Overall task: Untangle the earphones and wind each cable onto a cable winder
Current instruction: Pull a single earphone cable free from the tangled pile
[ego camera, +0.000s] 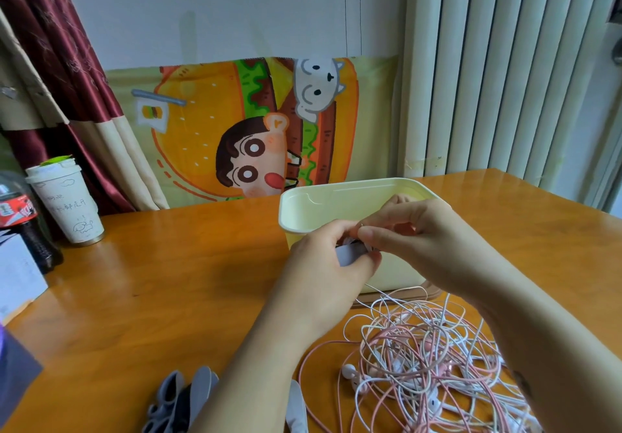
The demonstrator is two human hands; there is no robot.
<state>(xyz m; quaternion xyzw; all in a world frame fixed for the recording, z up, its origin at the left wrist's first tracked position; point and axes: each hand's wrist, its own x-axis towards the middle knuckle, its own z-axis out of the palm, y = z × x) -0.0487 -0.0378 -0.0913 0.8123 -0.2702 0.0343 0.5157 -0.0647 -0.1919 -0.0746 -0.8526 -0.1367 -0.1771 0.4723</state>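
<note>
Both hands meet in front of the pale yellow bin (340,202). My left hand (328,264) grips a grey cable winder (348,253) with cable partly wound on it. My right hand (414,230) pinches a thin white cable (373,289) at the winder; the cable hangs down to the table. A tangle of pink and white earphones (427,358) lies on the wooden table (161,281) below my right forearm. Several spare grey and black winders (183,399) lie near the front edge, beside my left forearm.
A white paper cup (67,202) and a cola bottle (23,220) stand at the table's left. White paper (16,274) lies at the left edge. A cartoon burger cloth (249,126) hangs behind the table, a radiator (505,69) at the right.
</note>
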